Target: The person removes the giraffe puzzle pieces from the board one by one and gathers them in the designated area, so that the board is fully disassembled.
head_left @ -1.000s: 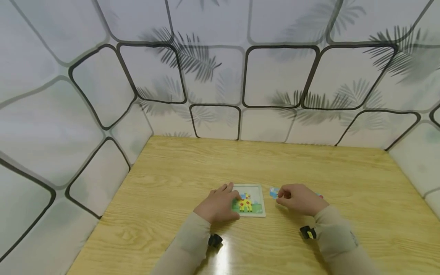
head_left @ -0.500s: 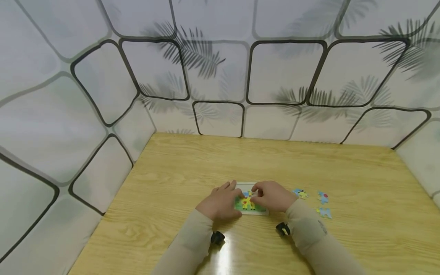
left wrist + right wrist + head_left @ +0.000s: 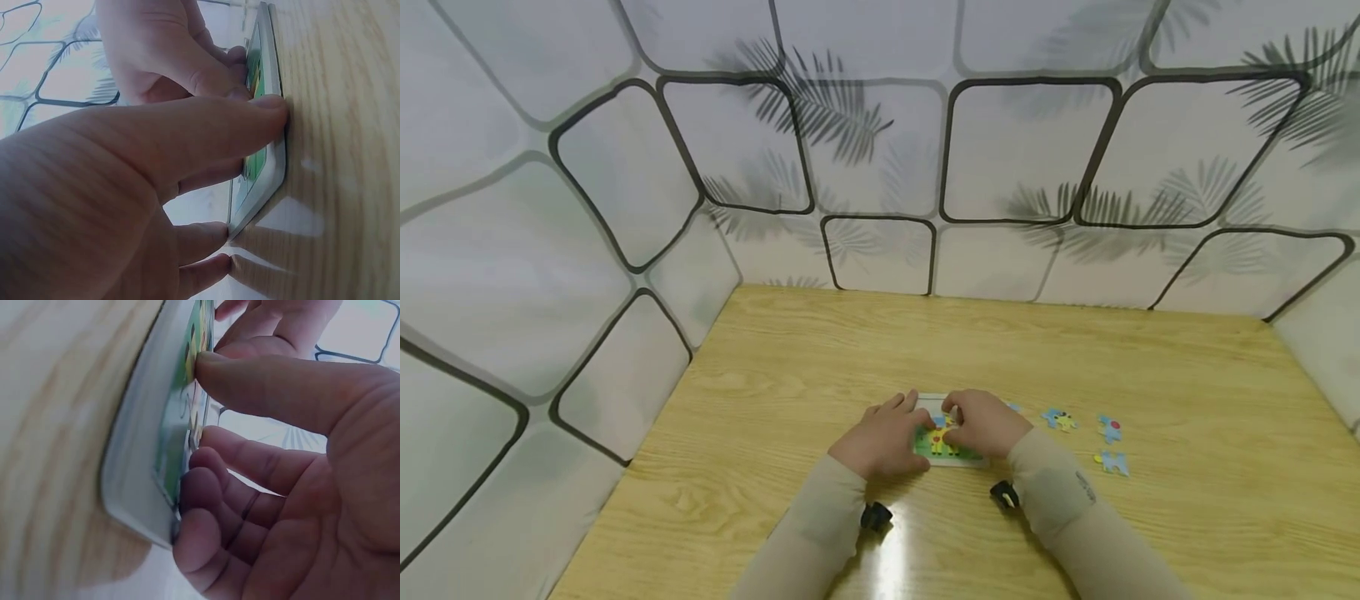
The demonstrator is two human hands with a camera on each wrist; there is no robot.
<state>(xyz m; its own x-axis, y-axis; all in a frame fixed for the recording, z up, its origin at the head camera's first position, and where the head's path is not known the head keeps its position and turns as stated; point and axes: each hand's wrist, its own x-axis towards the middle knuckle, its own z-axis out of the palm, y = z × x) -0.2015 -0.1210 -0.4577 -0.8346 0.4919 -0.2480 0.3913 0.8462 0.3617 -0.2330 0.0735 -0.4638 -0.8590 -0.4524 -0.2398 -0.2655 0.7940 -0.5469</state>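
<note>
A puzzle tray (image 3: 951,465) with a pale rim lies on the table, partly filled with a yellow giraffe on green ground. My left hand (image 3: 883,437) holds the tray at its left side; in the left wrist view the thumb presses on the near rim and other fingertips touch the edge round the corner. Over the tray's right part, my right hand (image 3: 988,423) has thumb and index finger at the picture, with a puzzle piece (image 3: 192,439) between them, mostly hidden. Its other fingers curl by the rim in the right wrist view.
Right of the tray lie loose puzzle pieces: a blue and yellow one (image 3: 1060,419), a blue one with a red spot (image 3: 1109,428), a blue one with a yellow tip (image 3: 1112,462). Another blue piece (image 3: 1014,407) peeks out behind the right hand. A patterned curtain (image 3: 872,167) borders the table.
My right hand has moved left from the loose pieces onto the tray, then slightly further left. The left hand has stayed on the tray.
</note>
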